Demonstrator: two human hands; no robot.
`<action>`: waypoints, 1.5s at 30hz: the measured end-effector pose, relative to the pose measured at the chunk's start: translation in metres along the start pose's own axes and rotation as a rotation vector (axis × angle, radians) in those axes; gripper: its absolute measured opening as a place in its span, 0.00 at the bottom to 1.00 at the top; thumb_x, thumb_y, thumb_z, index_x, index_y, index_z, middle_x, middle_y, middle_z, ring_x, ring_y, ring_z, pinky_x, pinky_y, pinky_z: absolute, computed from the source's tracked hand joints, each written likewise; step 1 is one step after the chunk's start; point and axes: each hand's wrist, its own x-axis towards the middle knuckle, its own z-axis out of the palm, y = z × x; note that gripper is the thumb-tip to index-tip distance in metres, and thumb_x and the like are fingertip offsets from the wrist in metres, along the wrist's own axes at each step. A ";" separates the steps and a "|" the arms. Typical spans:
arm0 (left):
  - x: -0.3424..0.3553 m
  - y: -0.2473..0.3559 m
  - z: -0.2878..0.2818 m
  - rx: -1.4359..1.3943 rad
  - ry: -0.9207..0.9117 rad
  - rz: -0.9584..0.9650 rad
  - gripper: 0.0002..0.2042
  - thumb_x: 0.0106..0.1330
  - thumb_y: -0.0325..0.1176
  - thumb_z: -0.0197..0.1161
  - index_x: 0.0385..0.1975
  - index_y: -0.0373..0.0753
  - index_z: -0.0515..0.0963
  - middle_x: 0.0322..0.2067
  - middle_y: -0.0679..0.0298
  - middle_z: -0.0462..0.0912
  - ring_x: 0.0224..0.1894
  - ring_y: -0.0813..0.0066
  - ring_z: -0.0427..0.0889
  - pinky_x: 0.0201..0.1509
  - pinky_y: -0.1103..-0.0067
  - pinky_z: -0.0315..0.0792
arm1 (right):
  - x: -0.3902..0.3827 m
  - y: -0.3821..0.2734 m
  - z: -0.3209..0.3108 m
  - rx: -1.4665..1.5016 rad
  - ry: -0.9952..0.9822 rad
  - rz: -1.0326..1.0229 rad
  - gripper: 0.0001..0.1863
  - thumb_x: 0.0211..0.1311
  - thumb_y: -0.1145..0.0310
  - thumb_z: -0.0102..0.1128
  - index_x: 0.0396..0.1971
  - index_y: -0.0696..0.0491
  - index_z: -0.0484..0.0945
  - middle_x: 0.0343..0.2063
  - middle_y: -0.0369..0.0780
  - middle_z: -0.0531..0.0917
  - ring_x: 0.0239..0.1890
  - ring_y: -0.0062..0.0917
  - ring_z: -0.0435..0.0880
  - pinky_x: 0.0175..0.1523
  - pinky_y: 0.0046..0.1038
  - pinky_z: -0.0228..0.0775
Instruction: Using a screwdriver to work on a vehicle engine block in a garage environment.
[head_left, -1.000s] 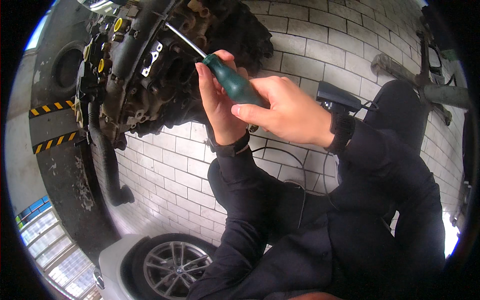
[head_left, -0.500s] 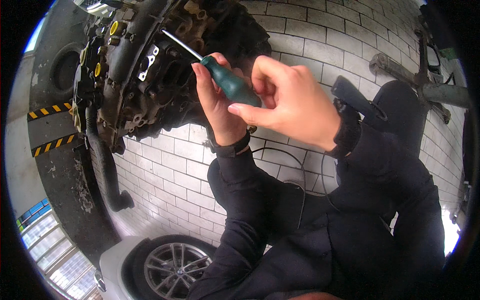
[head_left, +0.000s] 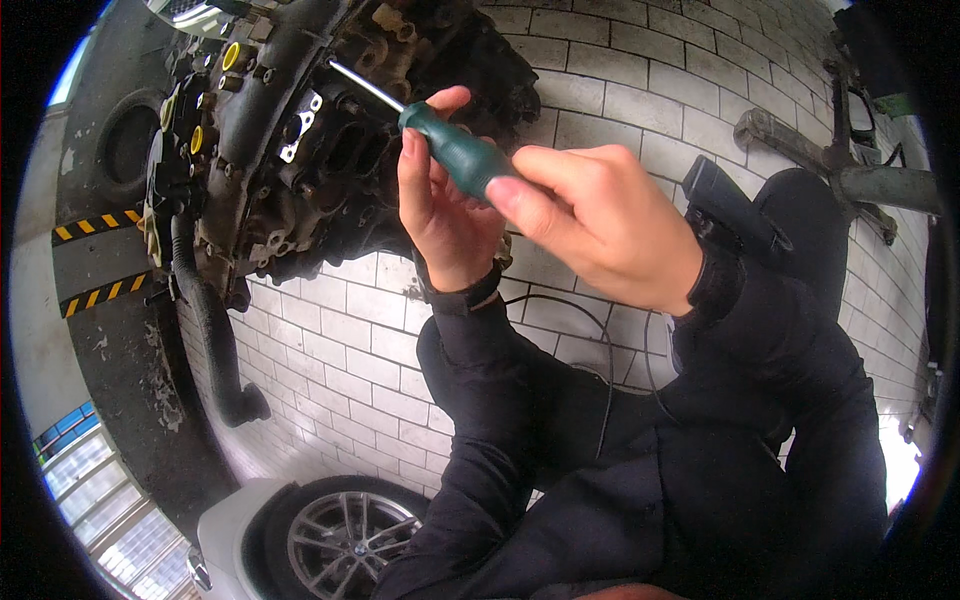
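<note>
Left of the screwdriver (head_left: 440, 140), the grimy engine (head_left: 290, 150) takes its steel tip. The left hand (head_left: 445, 210) cups the green handle just below; the right hand (head_left: 600, 225) pinches its rear end. That light pinch could let the tip slip off.
</note>
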 end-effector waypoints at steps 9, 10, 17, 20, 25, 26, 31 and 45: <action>-0.001 0.002 0.008 -0.014 0.061 -0.044 0.19 0.78 0.50 0.52 0.48 0.39 0.75 0.24 0.73 0.77 0.25 0.85 0.79 0.27 0.86 0.70 | -0.002 0.006 0.012 -0.188 0.252 -0.104 0.14 0.63 0.64 0.67 0.28 0.59 0.75 0.16 0.41 0.75 0.20 0.28 0.76 0.29 0.27 0.69; 0.000 0.004 0.008 -0.014 0.063 -0.039 0.19 0.78 0.50 0.52 0.48 0.39 0.75 0.24 0.73 0.77 0.25 0.85 0.79 0.27 0.86 0.70 | -0.002 0.004 0.011 -0.138 0.191 -0.038 0.14 0.63 0.64 0.67 0.28 0.58 0.76 0.16 0.40 0.76 0.20 0.28 0.76 0.29 0.28 0.69; 0.001 -0.001 0.007 0.061 0.104 -0.080 0.20 0.77 0.54 0.50 0.45 0.41 0.76 0.26 0.71 0.80 0.25 0.85 0.78 0.26 0.87 0.70 | 0.004 -0.010 -0.002 -0.013 0.046 0.193 0.17 0.66 0.57 0.64 0.30 0.57 0.75 0.18 0.48 0.79 0.23 0.44 0.83 0.29 0.40 0.71; -0.002 0.000 -0.011 0.079 0.064 -0.129 0.22 0.77 0.57 0.50 0.43 0.41 0.75 0.30 0.68 0.81 0.28 0.79 0.81 0.31 0.82 0.76 | 0.001 -0.003 0.006 -0.232 0.249 -0.155 0.16 0.65 0.58 0.65 0.33 0.56 0.74 0.23 0.48 0.81 0.26 0.45 0.83 0.30 0.40 0.73; 0.000 0.000 -0.005 0.032 0.036 -0.050 0.23 0.77 0.57 0.49 0.42 0.41 0.75 0.26 0.70 0.79 0.26 0.83 0.78 0.29 0.86 0.70 | 0.000 -0.012 0.000 -0.148 0.094 -0.002 0.18 0.68 0.56 0.61 0.30 0.58 0.74 0.21 0.50 0.80 0.25 0.46 0.82 0.30 0.40 0.71; 0.001 -0.001 -0.009 -0.019 -0.028 -0.048 0.23 0.78 0.57 0.49 0.42 0.40 0.75 0.25 0.71 0.78 0.26 0.84 0.76 0.29 0.86 0.68 | 0.001 -0.015 -0.003 -0.057 0.012 0.125 0.20 0.69 0.55 0.59 0.28 0.59 0.75 0.19 0.50 0.79 0.23 0.46 0.81 0.29 0.40 0.70; -0.002 -0.007 -0.002 0.072 0.008 -0.075 0.22 0.75 0.54 0.57 0.39 0.36 0.76 0.25 0.70 0.79 0.24 0.88 0.77 0.25 0.88 0.67 | 0.002 -0.011 -0.008 0.075 -0.011 0.224 0.20 0.68 0.56 0.61 0.27 0.61 0.77 0.17 0.50 0.78 0.20 0.43 0.80 0.28 0.37 0.69; -0.057 -0.044 0.007 0.414 0.136 -0.059 0.26 0.67 0.49 0.67 0.50 0.30 0.80 0.59 0.61 0.80 0.34 0.90 0.70 0.37 0.87 0.65 | -0.009 0.030 -0.011 0.050 -0.144 0.211 0.14 0.57 0.69 0.64 0.40 0.60 0.74 0.29 0.54 0.82 0.36 0.53 0.83 0.37 0.43 0.73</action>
